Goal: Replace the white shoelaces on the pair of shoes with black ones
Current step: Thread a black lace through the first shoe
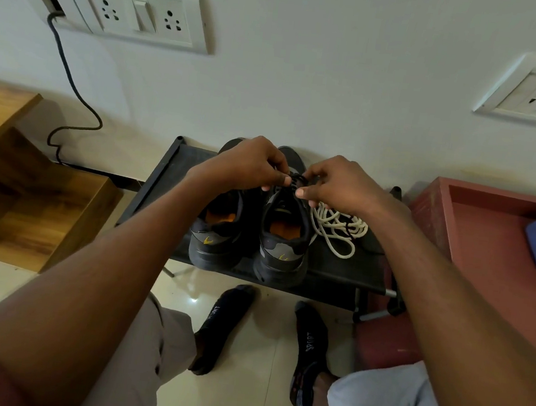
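On the black rack (162, 185), two dark shoes stand side by side, and the person's left hand (251, 164) and right hand (338, 183) both pinch the black lace (297, 179) over the eyelets of the right-hand shoe (284, 237). The white laces (336, 230) lie loose in a heap on the rack, just right of that shoe. The step looks like threading or tightening black lace through this shoe's upper eyelets; next, each end likely needs feeding through, pulling even, then tying.

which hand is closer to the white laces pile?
Right. The right hand sits directly above the white laces, nearly touching; the left hand is across both shoes.
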Motion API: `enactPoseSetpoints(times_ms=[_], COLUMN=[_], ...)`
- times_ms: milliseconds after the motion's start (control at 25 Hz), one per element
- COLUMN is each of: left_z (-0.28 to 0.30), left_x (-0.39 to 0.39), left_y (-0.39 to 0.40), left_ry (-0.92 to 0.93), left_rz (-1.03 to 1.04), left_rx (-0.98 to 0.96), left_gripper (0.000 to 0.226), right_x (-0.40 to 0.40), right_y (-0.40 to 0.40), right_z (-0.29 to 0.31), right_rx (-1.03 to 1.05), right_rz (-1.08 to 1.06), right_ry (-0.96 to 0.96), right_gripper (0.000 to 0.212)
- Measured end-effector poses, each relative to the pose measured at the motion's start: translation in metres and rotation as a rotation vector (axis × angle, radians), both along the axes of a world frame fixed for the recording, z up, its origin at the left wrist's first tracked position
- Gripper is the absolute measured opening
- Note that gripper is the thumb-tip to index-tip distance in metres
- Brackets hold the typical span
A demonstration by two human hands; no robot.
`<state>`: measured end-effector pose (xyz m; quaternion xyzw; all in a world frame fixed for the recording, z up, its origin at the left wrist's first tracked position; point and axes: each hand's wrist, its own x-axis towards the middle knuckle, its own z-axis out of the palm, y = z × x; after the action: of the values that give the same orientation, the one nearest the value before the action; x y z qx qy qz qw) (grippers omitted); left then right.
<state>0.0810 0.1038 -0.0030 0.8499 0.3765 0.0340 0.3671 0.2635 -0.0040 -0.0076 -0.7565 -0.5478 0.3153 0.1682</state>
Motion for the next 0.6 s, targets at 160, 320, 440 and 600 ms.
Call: enactPoseSetpoints(times_ms=[160,320,440,600], left_z=[0.0,-0.005,-0.002,0.014], left_x=[-0.008,-0.015,-0.013,-0.017], left_y=[0.004,0.009,0.006,0.004], left_ry=[0.042,0.23,0.265,0.022], left_rz=[0.023,0.139,0.15,0.226], left_rx=[0.049,0.161,0.166,-0.068], left_gripper=[0.009,0.015,0.018,0.032], right_x=[0.005,0.008,0.006,0.006], right_y=[-0.001,-0.003,-0.004,-0.001], right_z=[0.001,-0.003,-0.007,0.018], right_rx=[0.131,0.018,-0.127,-0.175], right_rz=[-0.143,-0.209,-0.221,-0.361], right_ry=[-0.123,-0.267,-0.159,0.451], right_gripper=[0.009,0.004,0.007,0.011])
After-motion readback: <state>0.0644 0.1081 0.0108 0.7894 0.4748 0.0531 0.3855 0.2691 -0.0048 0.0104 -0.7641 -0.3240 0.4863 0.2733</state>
